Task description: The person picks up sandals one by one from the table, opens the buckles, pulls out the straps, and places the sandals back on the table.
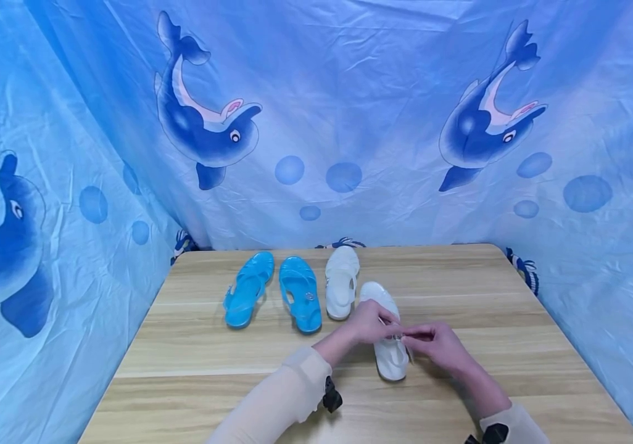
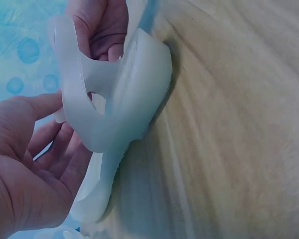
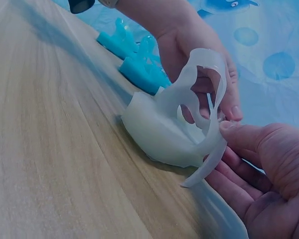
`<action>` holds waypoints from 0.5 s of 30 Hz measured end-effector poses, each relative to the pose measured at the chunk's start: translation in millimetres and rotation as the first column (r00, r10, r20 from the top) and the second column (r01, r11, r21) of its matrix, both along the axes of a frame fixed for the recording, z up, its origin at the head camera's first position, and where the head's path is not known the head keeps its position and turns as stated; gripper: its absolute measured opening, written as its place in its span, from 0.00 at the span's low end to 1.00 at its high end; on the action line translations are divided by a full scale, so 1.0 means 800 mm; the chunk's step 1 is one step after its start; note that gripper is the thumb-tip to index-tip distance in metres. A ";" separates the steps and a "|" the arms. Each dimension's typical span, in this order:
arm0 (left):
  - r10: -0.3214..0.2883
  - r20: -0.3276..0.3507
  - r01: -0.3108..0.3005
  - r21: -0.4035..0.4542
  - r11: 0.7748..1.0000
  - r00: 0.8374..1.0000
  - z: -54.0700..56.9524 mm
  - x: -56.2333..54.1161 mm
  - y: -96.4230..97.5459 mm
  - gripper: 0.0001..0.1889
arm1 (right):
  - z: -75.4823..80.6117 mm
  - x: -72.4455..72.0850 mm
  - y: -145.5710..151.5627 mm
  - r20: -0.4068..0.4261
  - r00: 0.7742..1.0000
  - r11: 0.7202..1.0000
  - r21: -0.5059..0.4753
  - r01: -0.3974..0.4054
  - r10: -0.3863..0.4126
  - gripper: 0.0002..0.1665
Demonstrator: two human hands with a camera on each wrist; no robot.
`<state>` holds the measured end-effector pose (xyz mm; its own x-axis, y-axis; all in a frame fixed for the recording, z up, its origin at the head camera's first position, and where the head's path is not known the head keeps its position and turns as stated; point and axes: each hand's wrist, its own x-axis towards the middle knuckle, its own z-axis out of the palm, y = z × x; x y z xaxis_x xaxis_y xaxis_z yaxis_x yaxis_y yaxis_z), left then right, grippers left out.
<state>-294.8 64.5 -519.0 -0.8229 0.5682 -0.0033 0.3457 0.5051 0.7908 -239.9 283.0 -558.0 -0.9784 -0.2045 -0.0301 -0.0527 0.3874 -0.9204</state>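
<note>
A white jelly sandal (image 1: 391,362) lies on the wooden table, its toe pointing away from me. My left hand (image 1: 369,322) pinches the sandal's strap from the left, near a small buckle. From the other side my right hand (image 1: 442,346) holds the strap's end between thumb and forefinger. In the right wrist view the strap (image 3: 220,82) arches up in a loop, and both hands' fingertips meet at its side. The left wrist view shows the left thumb against the strap (image 2: 72,74). Fingers partly hide the buckle.
Another white sandal (image 1: 342,277) lies just left of and behind the worked one. Further left are two blue jelly sandals, a left one (image 1: 248,290) and a right one (image 1: 301,296). A blue dolphin-print curtain (image 1: 383,92) hangs behind and beside the table (image 1: 194,357).
</note>
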 end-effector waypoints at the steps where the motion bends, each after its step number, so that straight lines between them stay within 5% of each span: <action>1: 0.007 0.017 -0.007 0.020 1.000 1.000 -0.001 0.001 -0.001 0.06 | -0.001 0.000 0.000 -0.002 1.000 1.000 -0.002 0.000 0.000 0.19; 10: 0.087 0.139 -0.111 0.171 0.979 0.986 -0.008 0.009 -0.005 0.07 | -0.003 0.001 -0.001 -0.006 1.000 1.000 -0.011 0.012 -0.012 0.19; 15: 0.035 0.021 -0.036 0.026 0.999 0.999 0.003 0.003 -0.004 0.11 | -0.001 0.001 -0.003 -0.014 1.000 0.999 0.039 0.015 -0.014 0.18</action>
